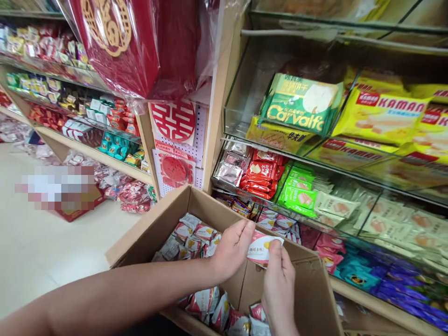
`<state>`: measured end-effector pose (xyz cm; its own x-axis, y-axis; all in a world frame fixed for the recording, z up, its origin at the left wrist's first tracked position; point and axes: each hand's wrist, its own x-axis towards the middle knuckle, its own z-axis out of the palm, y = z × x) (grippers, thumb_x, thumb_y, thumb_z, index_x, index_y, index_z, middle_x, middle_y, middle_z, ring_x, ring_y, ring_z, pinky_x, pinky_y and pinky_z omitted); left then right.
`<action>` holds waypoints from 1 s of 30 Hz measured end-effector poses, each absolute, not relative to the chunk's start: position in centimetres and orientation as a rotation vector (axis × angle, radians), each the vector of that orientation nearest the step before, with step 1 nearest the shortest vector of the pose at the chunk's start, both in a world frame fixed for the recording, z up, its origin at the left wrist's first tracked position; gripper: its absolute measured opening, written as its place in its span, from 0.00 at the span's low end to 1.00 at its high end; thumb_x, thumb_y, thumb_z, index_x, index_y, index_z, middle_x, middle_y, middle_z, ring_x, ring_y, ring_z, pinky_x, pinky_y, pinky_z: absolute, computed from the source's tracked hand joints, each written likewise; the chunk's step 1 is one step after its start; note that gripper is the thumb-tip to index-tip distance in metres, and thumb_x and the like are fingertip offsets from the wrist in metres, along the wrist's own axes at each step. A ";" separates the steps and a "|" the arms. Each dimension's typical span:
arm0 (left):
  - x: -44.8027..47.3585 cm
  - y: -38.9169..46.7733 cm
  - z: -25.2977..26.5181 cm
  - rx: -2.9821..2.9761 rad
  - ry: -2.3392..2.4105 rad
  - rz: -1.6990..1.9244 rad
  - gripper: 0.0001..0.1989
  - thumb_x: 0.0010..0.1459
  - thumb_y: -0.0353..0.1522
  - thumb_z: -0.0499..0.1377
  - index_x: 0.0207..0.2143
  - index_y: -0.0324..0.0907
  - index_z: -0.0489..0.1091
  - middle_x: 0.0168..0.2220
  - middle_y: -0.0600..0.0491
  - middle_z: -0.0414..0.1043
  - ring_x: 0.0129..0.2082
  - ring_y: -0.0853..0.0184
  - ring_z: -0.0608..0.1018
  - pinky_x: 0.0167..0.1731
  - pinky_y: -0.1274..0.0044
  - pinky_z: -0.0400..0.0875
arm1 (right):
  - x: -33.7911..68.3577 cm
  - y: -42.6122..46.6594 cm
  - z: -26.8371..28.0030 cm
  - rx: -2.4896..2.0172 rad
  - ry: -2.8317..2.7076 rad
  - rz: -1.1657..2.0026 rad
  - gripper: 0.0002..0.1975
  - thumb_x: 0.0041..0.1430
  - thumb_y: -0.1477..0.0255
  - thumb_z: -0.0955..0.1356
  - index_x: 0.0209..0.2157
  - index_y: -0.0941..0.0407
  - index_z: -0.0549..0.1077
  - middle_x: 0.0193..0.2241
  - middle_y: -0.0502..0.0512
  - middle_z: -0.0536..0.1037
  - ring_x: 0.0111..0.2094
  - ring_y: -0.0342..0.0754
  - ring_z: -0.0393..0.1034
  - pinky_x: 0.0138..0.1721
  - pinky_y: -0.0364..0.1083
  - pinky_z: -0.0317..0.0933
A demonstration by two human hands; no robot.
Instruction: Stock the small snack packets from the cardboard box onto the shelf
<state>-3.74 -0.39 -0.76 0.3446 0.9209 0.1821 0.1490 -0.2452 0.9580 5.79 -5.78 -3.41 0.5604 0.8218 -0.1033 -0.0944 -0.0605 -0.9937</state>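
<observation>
A small pink-and-white snack packet (259, 247) is stretched between my two hands, above an open cardboard box (301, 298). My left hand (233, 247) reaches in across the box and pinches the packet's left end. On its right end, the thumb and fingers of my right hand (279, 280) are closed. Similar wrapped packets (194, 233) lie in the far-left part of the box, and more packets (220, 312) lie at its near side, partly hidden by my forearm.
Tiered shelves with glass fronts (350, 172) hold yellow Kaman packs (381, 112), a green Carvalfo pack (301, 102) and bright green packets (297, 191). A large red bag in plastic (122, 51) hangs upper left. A red carton (80, 200) stands on the pale floor (52, 242).
</observation>
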 end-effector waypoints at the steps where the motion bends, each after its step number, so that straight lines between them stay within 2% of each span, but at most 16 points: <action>1: -3.6 -0.3 -0.7 1.614 0.970 1.037 0.20 0.60 0.45 0.40 0.23 0.41 0.53 0.22 0.58 0.54 0.24 0.74 0.59 0.24 0.81 0.56 | 5.6 -5.5 -3.4 -1.466 -0.654 0.803 0.25 0.53 0.50 0.60 0.34 0.58 0.70 0.28 0.55 0.75 0.27 0.47 0.68 0.27 0.42 0.60; 5: -3.7 0.1 -1.0 1.535 0.930 1.014 0.22 0.59 0.48 0.40 0.22 0.41 0.54 0.21 0.58 0.55 0.23 0.74 0.59 0.22 0.81 0.56 | 5.2 -5.5 -3.4 -1.509 -0.575 0.746 0.24 0.52 0.49 0.61 0.30 0.58 0.70 0.26 0.55 0.75 0.26 0.48 0.68 0.26 0.43 0.61; 10: -4.1 0.1 -2.2 1.545 0.933 0.895 0.24 0.58 0.49 0.40 0.22 0.40 0.56 0.20 0.58 0.55 0.21 0.74 0.60 0.21 0.81 0.54 | 4.6 -6.5 -3.6 -1.360 -0.360 0.971 0.23 0.50 0.49 0.63 0.31 0.57 0.68 0.23 0.51 0.73 0.18 0.43 0.63 0.16 0.40 0.53; 12: -4.0 0.0 -2.7 1.590 0.953 0.864 0.24 0.59 0.48 0.39 0.22 0.41 0.56 0.20 0.58 0.55 0.21 0.74 0.59 0.20 0.81 0.54 | 5.0 -6.9 -4.2 -1.388 -0.363 0.985 0.23 0.49 0.50 0.63 0.32 0.57 0.68 0.23 0.51 0.73 0.18 0.42 0.62 0.15 0.39 0.53; 13: -4.0 -0.1 -2.8 1.618 0.962 0.854 0.23 0.59 0.48 0.39 0.22 0.41 0.56 0.20 0.58 0.54 0.21 0.74 0.59 0.20 0.81 0.54 | 5.4 -7.1 -4.6 -1.389 -0.411 0.990 0.23 0.49 0.50 0.64 0.33 0.57 0.68 0.25 0.51 0.74 0.20 0.43 0.64 0.17 0.39 0.56; 15: -3.9 -0.3 -2.9 1.682 0.965 0.836 0.22 0.60 0.46 0.38 0.22 0.41 0.54 0.20 0.59 0.54 0.20 0.74 0.58 0.20 0.81 0.54 | 6.4 -7.5 -5.4 -1.359 -0.589 1.029 0.22 0.48 0.54 0.66 0.38 0.57 0.68 0.33 0.54 0.74 0.30 0.47 0.68 0.28 0.42 0.63; 17: -3.9 -0.3 -2.7 1.758 0.947 0.807 0.22 0.60 0.45 0.38 0.21 0.41 0.53 0.20 0.59 0.53 0.20 0.74 0.58 0.20 0.81 0.54 | 7.4 -7.8 -5.8 -1.322 -0.765 1.111 0.22 0.47 0.59 0.69 0.41 0.57 0.67 0.38 0.56 0.74 0.38 0.50 0.68 0.39 0.46 0.62; 19: -3.8 -0.1 -2.0 1.861 0.909 0.752 0.22 0.61 0.44 0.38 0.20 0.41 0.53 0.19 0.59 0.52 0.20 0.74 0.57 0.20 0.81 0.54 | 8.3 -8.0 -5.6 -1.301 -0.852 1.199 0.21 0.47 0.61 0.70 0.41 0.57 0.68 0.38 0.56 0.74 0.39 0.51 0.68 0.41 0.47 0.62; 21: -3.7 0.8 -1.2 2.026 0.880 0.702 0.23 0.62 0.42 0.37 0.19 0.40 0.56 0.19 0.59 0.53 0.20 0.74 0.59 0.22 0.81 0.56 | 9.6 -7.8 -5.0 -1.278 -0.861 1.232 0.20 0.47 0.61 0.70 0.39 0.58 0.68 0.36 0.56 0.75 0.36 0.51 0.68 0.39 0.47 0.62; 24: -3.6 3.1 -0.4 2.463 0.857 0.681 0.19 0.61 0.39 0.40 0.28 0.40 0.65 0.26 0.54 0.64 0.29 0.70 0.66 0.32 0.77 0.60 | 12.9 -6.6 -4.2 -1.375 -0.800 1.037 0.23 0.43 0.60 0.71 0.40 0.58 0.68 0.35 0.57 0.75 0.35 0.50 0.69 0.36 0.46 0.63; 27: -3.9 5.4 -1.1 2.827 0.982 0.558 0.17 0.58 0.40 0.47 0.43 0.39 0.65 0.41 0.47 0.66 0.43 0.61 0.65 0.46 0.69 0.56 | 17.9 -4.9 -4.6 -1.610 -0.839 0.636 0.28 0.40 0.58 0.71 0.42 0.57 0.66 0.36 0.56 0.74 0.35 0.51 0.68 0.35 0.46 0.62; 30: -4.5 5.9 -2.4 2.955 1.065 0.295 0.17 0.56 0.39 0.50 0.43 0.38 0.65 0.40 0.45 0.66 0.42 0.58 0.65 0.46 0.65 0.54 | 22.6 -3.4 -6.3 -1.834 -1.077 0.397 0.26 0.43 0.56 0.67 0.42 0.57 0.67 0.35 0.57 0.74 0.36 0.52 0.67 0.37 0.47 0.60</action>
